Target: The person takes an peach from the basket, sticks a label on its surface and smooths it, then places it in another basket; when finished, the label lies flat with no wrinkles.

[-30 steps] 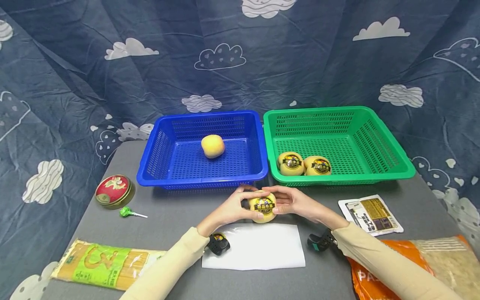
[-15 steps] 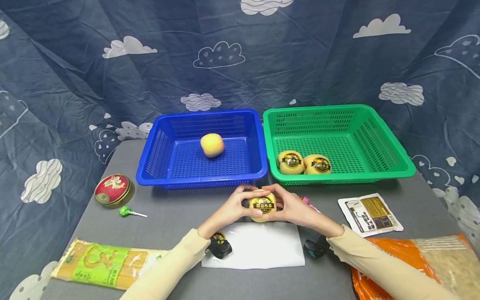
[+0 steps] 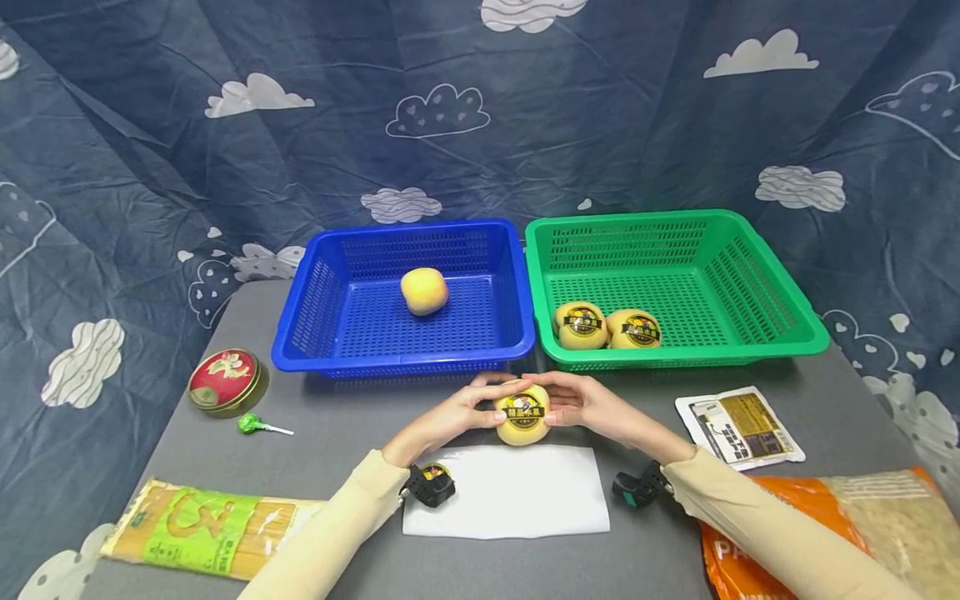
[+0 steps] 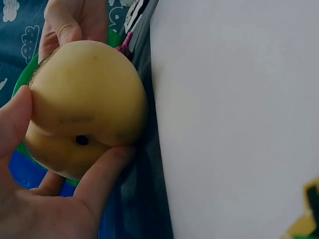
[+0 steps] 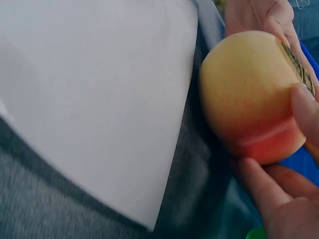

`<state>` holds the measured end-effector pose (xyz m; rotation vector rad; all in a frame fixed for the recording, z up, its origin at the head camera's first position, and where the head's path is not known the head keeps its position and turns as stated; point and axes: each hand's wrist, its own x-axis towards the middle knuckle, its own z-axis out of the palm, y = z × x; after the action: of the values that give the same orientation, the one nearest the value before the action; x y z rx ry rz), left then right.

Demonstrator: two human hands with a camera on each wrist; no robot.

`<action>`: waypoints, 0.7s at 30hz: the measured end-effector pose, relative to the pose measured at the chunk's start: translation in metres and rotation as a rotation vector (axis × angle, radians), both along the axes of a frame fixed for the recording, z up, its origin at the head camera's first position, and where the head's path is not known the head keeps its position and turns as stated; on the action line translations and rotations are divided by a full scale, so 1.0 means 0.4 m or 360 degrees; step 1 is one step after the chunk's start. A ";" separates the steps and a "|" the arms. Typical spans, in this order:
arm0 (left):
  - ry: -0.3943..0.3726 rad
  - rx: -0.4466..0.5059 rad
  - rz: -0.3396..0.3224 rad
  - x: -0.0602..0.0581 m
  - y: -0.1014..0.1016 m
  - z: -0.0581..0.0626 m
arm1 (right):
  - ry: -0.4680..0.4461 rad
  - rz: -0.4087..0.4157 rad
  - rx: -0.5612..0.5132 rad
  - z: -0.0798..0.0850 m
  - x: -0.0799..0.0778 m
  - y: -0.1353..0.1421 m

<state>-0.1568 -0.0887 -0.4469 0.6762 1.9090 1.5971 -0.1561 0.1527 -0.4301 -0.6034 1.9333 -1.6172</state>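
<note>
A yellow peach [image 3: 522, 417] with a round black-and-gold sticker [image 3: 523, 412] facing up sits between both hands, just beyond a white sheet [image 3: 517, 496]. My left hand [image 3: 467, 412] grips it from the left, thumb near the sticker's edge and fingers round the far side. From the right, my right hand [image 3: 588, 406] holds the same peach with thumb and fingertips. The right wrist view shows a red blush low on the peach [image 5: 254, 94]; in the left wrist view a dark hollow marks its end. Another round sticker [image 3: 437, 472] shows by the left wrist, partly hidden.
A blue basket [image 3: 405, 362] holds one unlabelled peach [image 3: 424, 291]. Two stickered peaches [image 3: 581, 326] lie in the green basket [image 3: 690, 357]. Left are a round tin [image 3: 225, 380], a green lollipop [image 3: 251, 423] and a noodle pack [image 3: 202, 529]; right, a white pouch [image 3: 741, 428] and orange bag [image 3: 817, 517].
The right hand shifted its hold, its thumb moving off the sticker's lower part to the right edge. The peach stays in nearly the same place; a pink lollipop behind the right hand came briefly into sight.
</note>
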 end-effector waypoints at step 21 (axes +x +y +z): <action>0.0732 -0.0378 0.0187 0.038 0.051 0.020 | 0.0225 -0.0126 0.0070 0.053 0.038 0.068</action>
<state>-0.1417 -0.0682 -0.4389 0.8987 2.4629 1.3280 -0.1410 0.1799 -0.4090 -0.6466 2.1135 -1.6138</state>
